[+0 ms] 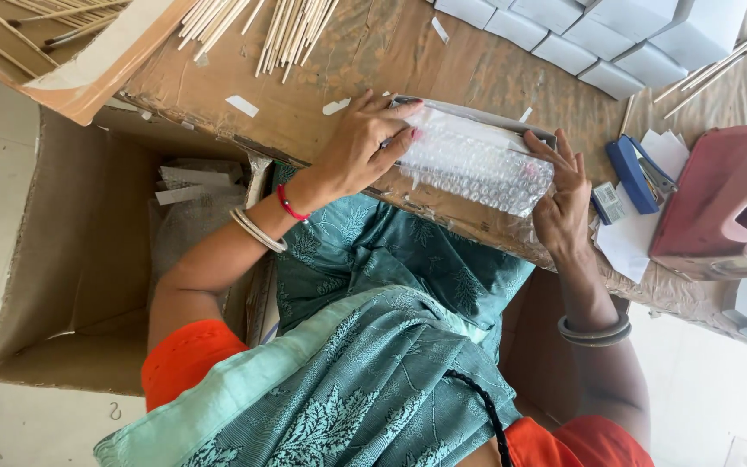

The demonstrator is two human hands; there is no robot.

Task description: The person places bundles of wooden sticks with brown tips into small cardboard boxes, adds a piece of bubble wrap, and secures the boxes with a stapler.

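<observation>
Nearest the lens is the person's own lap, draped in teal cloth with a pale leaf print (pixel 373 363), orange sleeves showing at either side and a dark braided cord trailing toward six o'clock. Above it, close to the picture's centre, both hands meet on a flat packet wrapped in clear bubble wrap (pixel 477 164) that lies at the near edge of the cardboard-covered table (pixel 443 60), tilted so its far end points toward three o'clock. The left hand (pixel 360 147), wrist ringed by a red thread and pale bangles, presses down on the packet's nine o'clock end with fingers spread flat — a hold that seems meant to pin the wrap against the box beneath. The right hand (pixel 564 203), at the four o'clock end, has its fingers open and laid along the edge, apparently smoothing or folding the loose film; neither hand is closed into a fist. At twelve o'clock lies a heap of thin pale sticks (pixel 270 30), at one o'clock a row of white boxes (pixel 581 39), stacked within reach. At three o'clock sits a red tape dispenser (pixel 719 207) beside a blue stapler-like tool (pixel 633 173) — both close to the right hand. An open carton (pixel 71 259) stands at nine o'clock on the floor.
</observation>
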